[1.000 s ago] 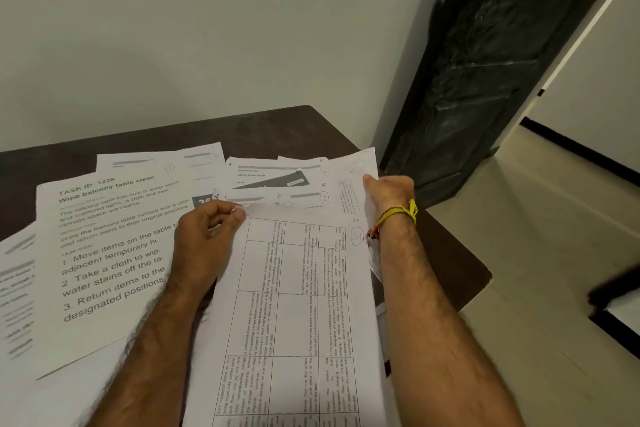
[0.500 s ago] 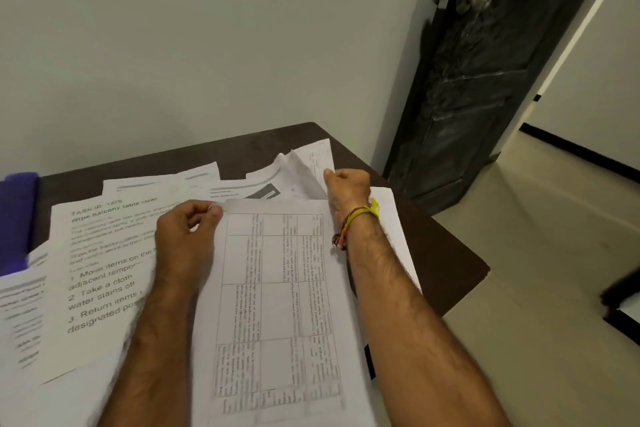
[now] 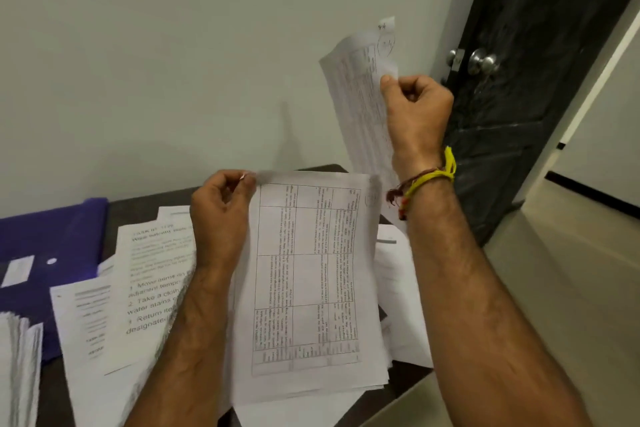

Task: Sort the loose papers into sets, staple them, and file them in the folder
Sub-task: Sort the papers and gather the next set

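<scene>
- You are in the sorting step: nothing visible is stapled or filed yet, judging by the sheets spread loose over the dark surface (image 3: 145, 208).
- Your left hand (image 3: 221, 218) pinches the far left corner of a table-printed sheet (image 3: 311, 281), which tops a thin stack of similar pages lying near you at the middle of the surface.
- Your right hand (image 3: 417, 114) has its fingers curled round the edge of a lifted sheet (image 3: 360, 87), held up in the air to the far right, above the stack and in front of the wall.
- The lifted sheet seems to carry the same kind of ruled table, though its print is too blurred to read.
- The purple folder (image 3: 52, 236) lies at the far left of the surface, partly under loose pages; a task-instruction sheet (image 3: 156, 274) sits between it and your left hand.
- No stapler shows in this view.
- Next, judge whether the lifted sheet belongs with the stack; if so, lay it down square on top, edges matched, while your left hand keeps the pile from sliding.
- Then you will need to find the stapler.
</scene>
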